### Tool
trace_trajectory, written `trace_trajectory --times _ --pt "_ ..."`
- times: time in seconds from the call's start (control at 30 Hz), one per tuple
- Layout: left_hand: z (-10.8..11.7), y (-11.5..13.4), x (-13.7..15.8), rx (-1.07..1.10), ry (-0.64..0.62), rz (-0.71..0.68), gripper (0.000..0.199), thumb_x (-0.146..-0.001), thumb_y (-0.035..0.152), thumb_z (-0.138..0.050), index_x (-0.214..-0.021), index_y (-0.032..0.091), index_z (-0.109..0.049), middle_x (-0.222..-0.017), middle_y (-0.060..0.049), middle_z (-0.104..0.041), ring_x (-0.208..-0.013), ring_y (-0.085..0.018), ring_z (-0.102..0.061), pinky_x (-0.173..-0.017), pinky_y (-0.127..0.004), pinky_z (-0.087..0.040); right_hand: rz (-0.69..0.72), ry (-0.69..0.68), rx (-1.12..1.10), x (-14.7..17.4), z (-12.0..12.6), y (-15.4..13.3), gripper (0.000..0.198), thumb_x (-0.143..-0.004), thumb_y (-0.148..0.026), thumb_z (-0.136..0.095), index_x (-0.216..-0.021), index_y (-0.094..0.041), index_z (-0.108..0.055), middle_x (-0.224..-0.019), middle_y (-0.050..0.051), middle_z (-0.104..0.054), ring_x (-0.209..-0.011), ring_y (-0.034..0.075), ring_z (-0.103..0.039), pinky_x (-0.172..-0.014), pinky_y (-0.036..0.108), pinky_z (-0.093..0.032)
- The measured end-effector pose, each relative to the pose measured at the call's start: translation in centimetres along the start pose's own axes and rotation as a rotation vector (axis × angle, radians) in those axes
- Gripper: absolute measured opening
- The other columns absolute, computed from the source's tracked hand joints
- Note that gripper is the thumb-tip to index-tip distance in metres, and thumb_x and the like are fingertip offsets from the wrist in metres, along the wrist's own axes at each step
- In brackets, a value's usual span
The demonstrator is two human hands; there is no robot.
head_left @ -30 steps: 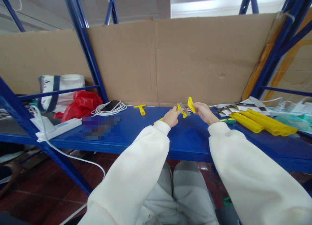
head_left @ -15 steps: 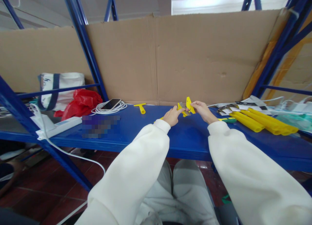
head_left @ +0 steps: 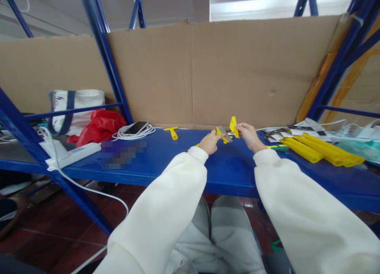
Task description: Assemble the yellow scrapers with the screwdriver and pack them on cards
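My left hand (head_left: 209, 142) is closed on a yellow scraper (head_left: 218, 130) just above the blue shelf top. A grey metal blade (head_left: 225, 134) lies across the scraper's head, and part of the handle shows past the wrist. Between the thumb and fingers of my right hand (head_left: 249, 136) is a flat yellow plate (head_left: 233, 125) with small holes, held upright. A small gap separates this plate from the blade. Farther left on the shelf is a yellow T-shaped scraper handle (head_left: 173, 133). Beside my right wrist lies a green-and-yellow screwdriver (head_left: 279, 147), partly hidden by the sleeve.
Several yellow tube handles (head_left: 319, 149) lie at the right, near small packets (head_left: 276, 135). Leftward are a coiled white cable (head_left: 118, 136), a phone (head_left: 137, 127), a red plastic bag (head_left: 102, 125) and a white power strip (head_left: 80, 153). Cardboard (head_left: 237, 72) walls the back; blue posts (head_left: 111, 64) frame the shelf.
My right hand has drawn the yellow plate slightly right and up, away from the scraper, so more of the blade shows. The left hand stays nearly in place.
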State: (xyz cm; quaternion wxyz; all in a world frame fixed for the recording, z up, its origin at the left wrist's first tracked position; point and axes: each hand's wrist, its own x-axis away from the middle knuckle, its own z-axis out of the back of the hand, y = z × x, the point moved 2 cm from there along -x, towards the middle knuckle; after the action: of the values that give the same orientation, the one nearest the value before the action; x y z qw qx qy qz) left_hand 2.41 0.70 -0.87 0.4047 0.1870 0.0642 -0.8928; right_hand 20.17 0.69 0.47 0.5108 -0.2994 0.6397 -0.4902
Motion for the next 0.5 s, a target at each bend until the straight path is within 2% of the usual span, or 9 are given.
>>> trace_trajectory --times 0.27,0.5 --pt "-0.5 -0.45 -0.11 0.043 0.003 -0.004 0.059 -0.09 0.004 -0.044 -0.144 0.026 -0.052 -0.12 -0.011 -0.055 -0.106 -0.023 -0.064 -0.094 -0.034 -0.051 -0.048 0.036 -0.047 -0.2 0.37 0.34 0.013 -0.072 -0.022 -0.066 -0.064 -0.019 -0.057 -0.056 0.001 -0.061 -0.051 0.011 -0.051 -0.045 0.021 -0.034" --pt "-0.44 -0.35 -0.06 0.047 -0.008 0.003 0.058 -0.09 0.005 -0.044 -0.145 0.025 -0.051 -0.121 -0.011 -0.055 -0.107 -0.023 -0.064 -0.095 -0.034 -0.051 -0.081 0.029 0.07 -0.53 0.23 0.86 0.015 -0.067 -0.025 -0.072 -0.06 -0.018 -0.061 -0.058 -0.001 -0.057 -0.054 0.011 -0.048 -0.049 0.022 -0.036"
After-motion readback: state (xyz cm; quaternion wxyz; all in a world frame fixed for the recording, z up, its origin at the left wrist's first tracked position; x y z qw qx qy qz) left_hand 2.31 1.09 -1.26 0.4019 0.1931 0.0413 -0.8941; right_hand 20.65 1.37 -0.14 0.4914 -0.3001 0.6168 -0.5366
